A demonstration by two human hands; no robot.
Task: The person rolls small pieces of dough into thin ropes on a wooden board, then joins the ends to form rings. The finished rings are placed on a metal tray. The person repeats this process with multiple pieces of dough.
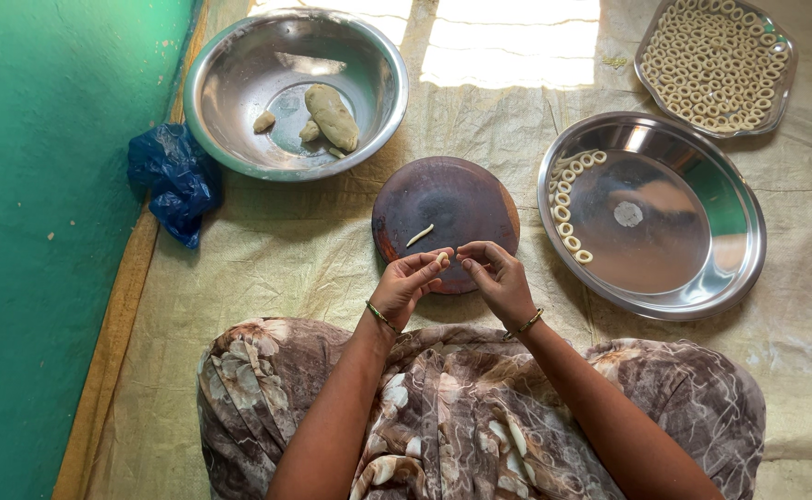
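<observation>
Now both hands meet over the round board (446, 220): left hand (404, 287) pinches a small dough piece (442, 261), right hand (499, 278) fingertips closing on it. Squeeze unevenly and it could tear or drop.

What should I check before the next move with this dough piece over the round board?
1. Dough piece pinched in left hand fingers: ok.
2. Right hand close beside it, fingertips near the piece: ok; contact cannot tell.
3. Dough strip lying ready on the round board: ok.
4. Round tray has bare room beside its row of rings: ok.
5. Dough lump left in the bowl: ok.
</observation>
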